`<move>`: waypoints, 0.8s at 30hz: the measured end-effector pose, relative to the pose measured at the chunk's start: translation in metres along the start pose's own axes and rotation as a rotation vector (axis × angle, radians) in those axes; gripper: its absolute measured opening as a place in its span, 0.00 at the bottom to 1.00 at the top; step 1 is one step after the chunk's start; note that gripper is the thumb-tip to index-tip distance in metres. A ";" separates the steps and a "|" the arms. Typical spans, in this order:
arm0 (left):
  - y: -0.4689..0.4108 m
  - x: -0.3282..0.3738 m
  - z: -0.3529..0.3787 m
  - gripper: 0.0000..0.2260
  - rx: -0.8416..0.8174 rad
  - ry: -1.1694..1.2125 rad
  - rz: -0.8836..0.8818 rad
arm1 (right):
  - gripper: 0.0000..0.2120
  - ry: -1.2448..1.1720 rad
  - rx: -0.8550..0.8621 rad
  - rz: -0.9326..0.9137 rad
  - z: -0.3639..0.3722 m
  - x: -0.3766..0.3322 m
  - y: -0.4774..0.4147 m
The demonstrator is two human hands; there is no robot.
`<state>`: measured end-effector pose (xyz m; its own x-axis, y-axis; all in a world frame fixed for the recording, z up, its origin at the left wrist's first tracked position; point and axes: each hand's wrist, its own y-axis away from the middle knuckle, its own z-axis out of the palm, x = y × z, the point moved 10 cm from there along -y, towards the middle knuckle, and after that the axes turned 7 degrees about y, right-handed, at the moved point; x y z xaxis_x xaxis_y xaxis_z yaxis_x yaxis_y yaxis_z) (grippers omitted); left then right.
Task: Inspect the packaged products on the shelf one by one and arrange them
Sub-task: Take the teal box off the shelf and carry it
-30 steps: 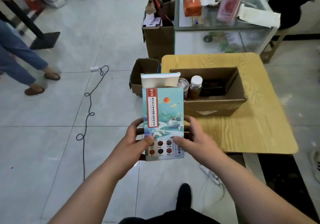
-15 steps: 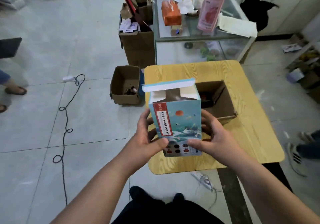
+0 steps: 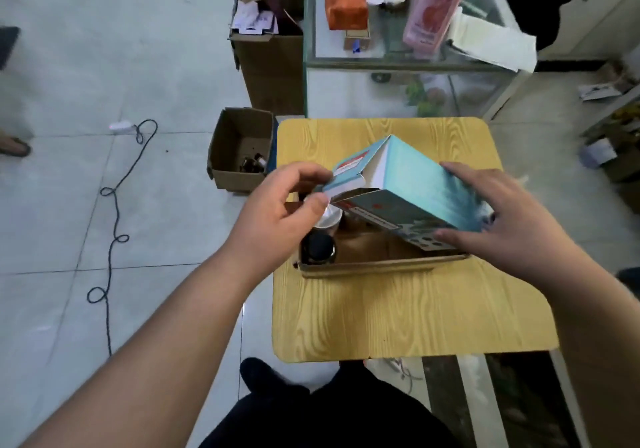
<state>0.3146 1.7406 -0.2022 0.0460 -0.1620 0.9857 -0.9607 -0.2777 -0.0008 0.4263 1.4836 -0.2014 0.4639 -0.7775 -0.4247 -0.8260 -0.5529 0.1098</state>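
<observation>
One teal box (image 3: 415,184), tipped onto its side with the open end to the left, held just above the brown carton (image 3: 381,267) on the wooden table (image 3: 398,316). Left hand (image 3: 277,219) pinches the box's loose lid flap (image 3: 346,179) between thumb and forefinger. Right hand (image 3: 502,226) clasps the opposite end, fingers spread over the top face, thumb on the printed side. Inside the carton, near-left corner: a dark-capped jar (image 3: 318,245); a pale-lidded jar (image 3: 329,217) just beyond it, partly under the left hand. Smaller open carton (image 3: 239,150) on the floor, left of the table. Glass cabinet (image 3: 398,63) at the far side carries a pink bottle (image 3: 433,8) and an orange pack (image 3: 346,4). Dark cable (image 3: 114,226) loops over the tiles at left.
</observation>
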 end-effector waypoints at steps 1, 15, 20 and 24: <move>-0.002 -0.006 0.008 0.13 -0.013 -0.057 -0.021 | 0.42 0.025 -0.028 -0.023 0.001 0.005 -0.007; 0.007 -0.107 0.075 0.13 -0.126 -0.371 -0.415 | 0.44 0.399 -0.396 -0.230 0.070 0.036 -0.050; 0.006 -0.123 0.086 0.18 -0.132 -0.458 -0.451 | 0.41 0.381 -0.453 -0.226 0.101 0.050 -0.046; 0.009 -0.126 0.107 0.24 -0.216 -0.662 -0.399 | 0.23 0.353 -0.575 -0.219 0.134 0.065 -0.041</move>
<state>0.3297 1.6576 -0.3446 0.4850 -0.6360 0.6003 -0.8662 -0.2546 0.4301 0.4472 1.4957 -0.3539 0.7561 -0.6276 -0.1854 -0.4471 -0.7023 0.5539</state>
